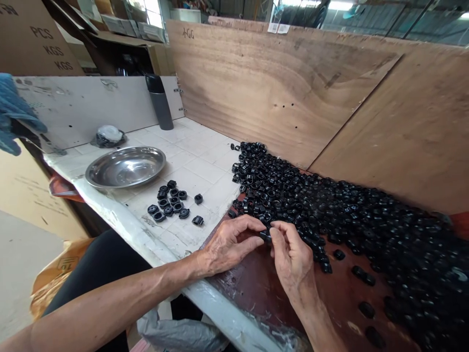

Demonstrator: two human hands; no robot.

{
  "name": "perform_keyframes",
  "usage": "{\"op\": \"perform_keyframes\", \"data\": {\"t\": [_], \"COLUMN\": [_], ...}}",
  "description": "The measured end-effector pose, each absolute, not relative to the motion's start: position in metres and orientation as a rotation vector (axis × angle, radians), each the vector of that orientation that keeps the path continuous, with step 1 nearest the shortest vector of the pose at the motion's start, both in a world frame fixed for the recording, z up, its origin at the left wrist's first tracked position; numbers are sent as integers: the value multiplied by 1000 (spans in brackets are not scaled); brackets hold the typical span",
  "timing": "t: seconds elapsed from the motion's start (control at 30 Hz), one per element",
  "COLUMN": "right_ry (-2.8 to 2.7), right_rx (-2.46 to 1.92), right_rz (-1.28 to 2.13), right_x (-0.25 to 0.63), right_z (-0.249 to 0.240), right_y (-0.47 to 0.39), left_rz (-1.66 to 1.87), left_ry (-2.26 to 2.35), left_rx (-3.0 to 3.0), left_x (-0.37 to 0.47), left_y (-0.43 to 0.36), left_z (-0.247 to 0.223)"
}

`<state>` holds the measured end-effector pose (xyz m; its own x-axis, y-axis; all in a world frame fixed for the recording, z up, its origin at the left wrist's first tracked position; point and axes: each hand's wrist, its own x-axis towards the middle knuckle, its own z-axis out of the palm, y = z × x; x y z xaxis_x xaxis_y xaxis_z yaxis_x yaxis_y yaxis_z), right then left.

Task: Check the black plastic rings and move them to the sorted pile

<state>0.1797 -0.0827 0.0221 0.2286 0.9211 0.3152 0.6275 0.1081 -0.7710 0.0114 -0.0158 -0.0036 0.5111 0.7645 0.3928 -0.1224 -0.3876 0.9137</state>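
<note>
With its forearm stretched across, the left hand [230, 244] pinched a black part [265, 236] between thumb and fingertips, while the right hand's [293, 259] fingers curled in against it, their grip unclear, a heap [311, 200] just beyond.

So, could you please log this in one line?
left hand: holding black part | right hand: at same part | beyond: black heap | leftward: metal bowl

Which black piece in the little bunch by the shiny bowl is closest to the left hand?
The lone piece at front right, apart from the rest of the bunch, which lies farther from the left hand.
</note>
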Motion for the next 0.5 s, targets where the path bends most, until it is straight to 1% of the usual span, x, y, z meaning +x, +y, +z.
{"op": "perform_keyframes", "data": {"t": [0.07,0.17,0.37,0.5], "right_ry": [-1622,-1752,-1520,-1494], "right_rx": [-1478,-1365,-1428,-1384], "right_rz": [322,290,474,506], "right_x": [184,187,186,186], "right_z": [24,25,14,15], "right_y": [-83,-83,-83,-82], "left_rz": [1023,987,983,1016], "left_ry": [577,593,593,548], "left_rx": [1571,1463,1474,1479], "left_x": [13,14,12,12], "left_y": [-16,-15,-14,-14], "left_z": [-3,-3,-5,-7]}}
